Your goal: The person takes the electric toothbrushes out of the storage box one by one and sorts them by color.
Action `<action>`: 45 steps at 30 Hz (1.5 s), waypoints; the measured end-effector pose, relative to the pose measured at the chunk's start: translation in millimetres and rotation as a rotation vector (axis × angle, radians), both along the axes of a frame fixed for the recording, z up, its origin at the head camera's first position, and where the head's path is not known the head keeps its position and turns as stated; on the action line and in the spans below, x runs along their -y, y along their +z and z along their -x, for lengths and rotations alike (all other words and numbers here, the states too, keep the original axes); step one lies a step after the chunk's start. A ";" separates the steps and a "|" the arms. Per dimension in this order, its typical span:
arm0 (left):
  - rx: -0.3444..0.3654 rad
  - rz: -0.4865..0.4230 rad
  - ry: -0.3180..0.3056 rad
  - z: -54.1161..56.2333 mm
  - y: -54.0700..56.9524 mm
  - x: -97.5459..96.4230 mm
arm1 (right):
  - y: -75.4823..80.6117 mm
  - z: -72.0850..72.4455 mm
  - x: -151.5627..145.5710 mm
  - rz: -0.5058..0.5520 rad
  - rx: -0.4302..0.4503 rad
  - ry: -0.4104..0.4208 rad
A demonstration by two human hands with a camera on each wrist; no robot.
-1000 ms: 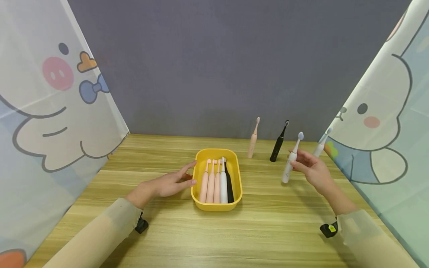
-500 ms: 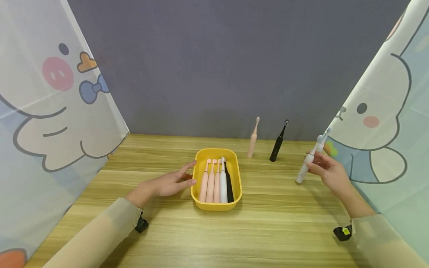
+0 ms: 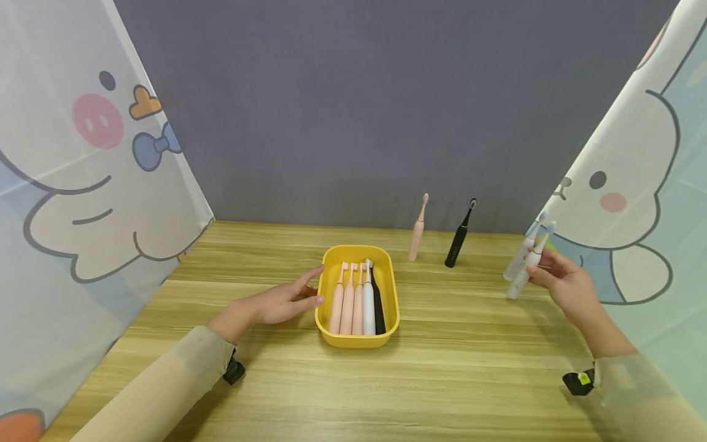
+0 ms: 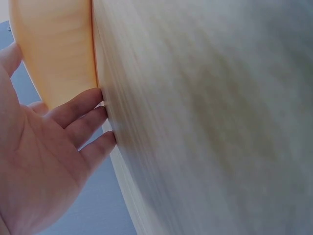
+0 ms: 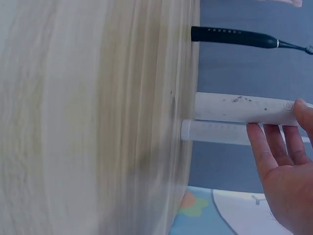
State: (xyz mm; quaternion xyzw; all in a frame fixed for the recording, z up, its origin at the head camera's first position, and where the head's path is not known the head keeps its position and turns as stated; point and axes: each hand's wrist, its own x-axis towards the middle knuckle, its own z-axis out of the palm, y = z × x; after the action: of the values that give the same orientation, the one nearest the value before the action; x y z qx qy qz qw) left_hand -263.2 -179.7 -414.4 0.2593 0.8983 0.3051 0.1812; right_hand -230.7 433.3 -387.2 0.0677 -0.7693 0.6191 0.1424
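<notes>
My right hand (image 3: pixel 571 291) pinches a white electric toothbrush (image 3: pixel 523 276) upright between thumb and fingers, low over the right of the table. In the right wrist view, that toothbrush (image 5: pixel 239 107) has small marks on its handle; I cannot tell whether its base touches the table. Close behind it stands a second white toothbrush (image 3: pixel 516 263). My left hand (image 3: pixel 276 304) lies with relaxed fingers at the left wall of a yellow basket (image 3: pixel 358 341). Inside the basket lie three pink toothbrushes (image 3: pixel 347 310), a white one (image 3: pixel 368 310) and a black one (image 3: pixel 378 312), side by side.
Toward the back of the wooden table (image 3: pixel 442 380) stand a pink toothbrush (image 3: pixel 417 239) and a black toothbrush (image 3: pixel 456 245), left of the white pair. A grey panel (image 3: pixel 353 123) closes the back, and cartoon-printed cloths (image 3: pixel 624 245) flank both sides.
My right hand has carried the white toothbrush rightward, until it stands right beside the other white one. My left hand and the basket have stayed put.
</notes>
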 end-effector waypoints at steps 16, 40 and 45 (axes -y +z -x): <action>0.007 -0.004 -0.007 1.1 0.3 0.0 | -6.5 9.3 -23.1 0.103 0.000 -0.025; 0.011 0.003 0.000 -0.2 1.2 -1.0 | -5.3 28.6 -30.7 -0.003 0.051 -0.131; 0.007 0.006 0.004 -0.7 1.5 -0.9 | -6.1 30.3 -31.5 0.004 0.045 -0.129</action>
State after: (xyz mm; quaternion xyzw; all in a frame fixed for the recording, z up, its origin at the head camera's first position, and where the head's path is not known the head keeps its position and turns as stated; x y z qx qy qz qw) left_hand -262.6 -178.9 -412.9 0.2561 0.8990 0.3037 0.1846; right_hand -261.0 464.8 -393.3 0.0039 -0.7738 0.6115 0.1649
